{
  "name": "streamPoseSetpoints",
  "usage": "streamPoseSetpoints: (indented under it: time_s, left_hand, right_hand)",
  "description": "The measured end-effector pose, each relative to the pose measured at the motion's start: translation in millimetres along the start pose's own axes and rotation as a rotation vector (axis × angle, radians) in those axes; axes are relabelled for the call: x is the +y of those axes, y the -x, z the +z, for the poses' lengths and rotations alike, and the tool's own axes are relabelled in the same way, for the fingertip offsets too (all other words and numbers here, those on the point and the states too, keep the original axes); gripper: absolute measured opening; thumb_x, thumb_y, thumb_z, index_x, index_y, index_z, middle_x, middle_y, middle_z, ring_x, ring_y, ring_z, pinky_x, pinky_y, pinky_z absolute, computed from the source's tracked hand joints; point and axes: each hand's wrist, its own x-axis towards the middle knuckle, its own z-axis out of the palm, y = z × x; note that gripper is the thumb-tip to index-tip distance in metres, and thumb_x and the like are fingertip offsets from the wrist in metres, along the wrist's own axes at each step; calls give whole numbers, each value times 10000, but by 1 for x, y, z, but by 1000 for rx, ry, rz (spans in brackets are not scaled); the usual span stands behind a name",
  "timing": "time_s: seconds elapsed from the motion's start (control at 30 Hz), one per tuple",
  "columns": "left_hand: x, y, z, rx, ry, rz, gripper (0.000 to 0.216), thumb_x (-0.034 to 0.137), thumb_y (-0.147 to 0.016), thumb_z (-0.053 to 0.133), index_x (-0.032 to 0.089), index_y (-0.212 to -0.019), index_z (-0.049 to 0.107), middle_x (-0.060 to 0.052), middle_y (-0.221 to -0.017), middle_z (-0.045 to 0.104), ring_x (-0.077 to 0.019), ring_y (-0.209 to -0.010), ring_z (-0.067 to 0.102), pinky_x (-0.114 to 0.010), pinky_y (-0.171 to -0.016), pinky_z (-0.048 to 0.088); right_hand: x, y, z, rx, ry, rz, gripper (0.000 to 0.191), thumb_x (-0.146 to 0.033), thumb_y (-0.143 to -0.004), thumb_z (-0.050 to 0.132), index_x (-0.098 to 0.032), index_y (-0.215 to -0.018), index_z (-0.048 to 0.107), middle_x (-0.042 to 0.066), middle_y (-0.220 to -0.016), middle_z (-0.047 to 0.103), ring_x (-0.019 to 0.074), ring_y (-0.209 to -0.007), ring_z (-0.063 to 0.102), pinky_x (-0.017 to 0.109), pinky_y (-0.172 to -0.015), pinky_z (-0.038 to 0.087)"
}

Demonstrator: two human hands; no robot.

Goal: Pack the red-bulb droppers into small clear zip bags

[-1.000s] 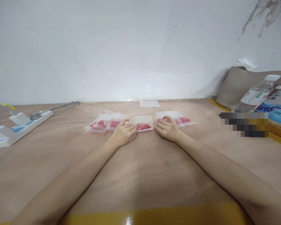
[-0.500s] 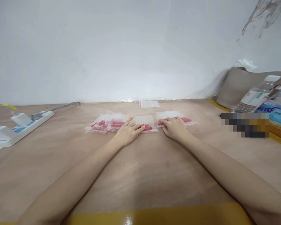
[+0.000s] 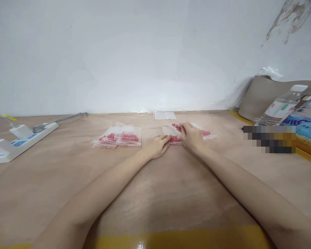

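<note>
My left hand (image 3: 158, 146) is at the left edge of a small clear zip bag (image 3: 174, 139) with red pieces inside, its fingers drawn together on the bag's corner. My right hand (image 3: 193, 137) is bent over another zip bag (image 3: 176, 127) of red pieces just behind, pinching its edge; the fingertips are partly hidden. Under and beyond the right hand, more bagged red pieces (image 3: 206, 132) stick out. To the left, several like bags (image 3: 129, 135) lie overlapping in a pile.
A flat bag (image 3: 164, 116) lies near the wall. At the left is a white power strip (image 3: 48, 129) with plugs and a grey cable. On the right stand a plastic bottle (image 3: 280, 109), a blue package (image 3: 309, 130) and a rolled brown sheet (image 3: 254, 97); a blurred-out object is in front.
My left hand has slid right, bringing the middle bag against the right-hand pile. My right hand has closed its fingers on a bag there, now tilted.
</note>
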Motion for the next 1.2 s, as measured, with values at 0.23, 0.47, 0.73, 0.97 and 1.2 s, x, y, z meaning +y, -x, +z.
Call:
streamPoseSetpoints:
  time_s: [0.23,0.47,0.73,0.97,1.2]
  left_hand:
    - [-15,24,-29,170,-78,-71,275,286,-857,468,109,-1065,502,-131,-1036,594,-257,-984,534,-439,-920,357]
    - [-42,46,-31,172,-151,128,160,177,-874,439,153,-870,597,-58,-867,657,-184,-784,602,-326,-768,476]
    - [-47,52,-25,172,-193,226,205,125,-894,403,139,-855,603,-66,-872,656,-184,-856,620,-322,-790,515]
    - [-46,53,-24,195,-198,200,187,127,-892,408,139,-868,593,-63,-917,638,-191,-997,585,-328,-884,493]
    - [-46,54,-28,199,-246,216,199,76,-857,428,139,-765,593,-59,-839,658,-181,-849,634,-344,-855,502]
  right_hand:
    - [-35,11,1,-102,83,-412,243,-199,-866,398,-190,-992,605,70,-941,657,149,-762,576,253,-559,288]
    - [-65,8,15,-273,-12,-566,254,-234,-896,367,-176,-1060,553,76,-954,638,153,-800,575,247,-596,341]
    - [-23,10,3,-405,-61,-425,249,-215,-829,448,-163,-1050,550,69,-955,625,161,-832,580,245,-652,374]
    - [-12,17,1,-203,-4,-563,227,-251,-852,415,-199,-930,622,37,-844,659,124,-713,565,236,-571,299]
    - [-22,16,9,-113,96,-654,254,-180,-863,406,-181,-779,646,19,-706,652,103,-644,528,268,-541,229]
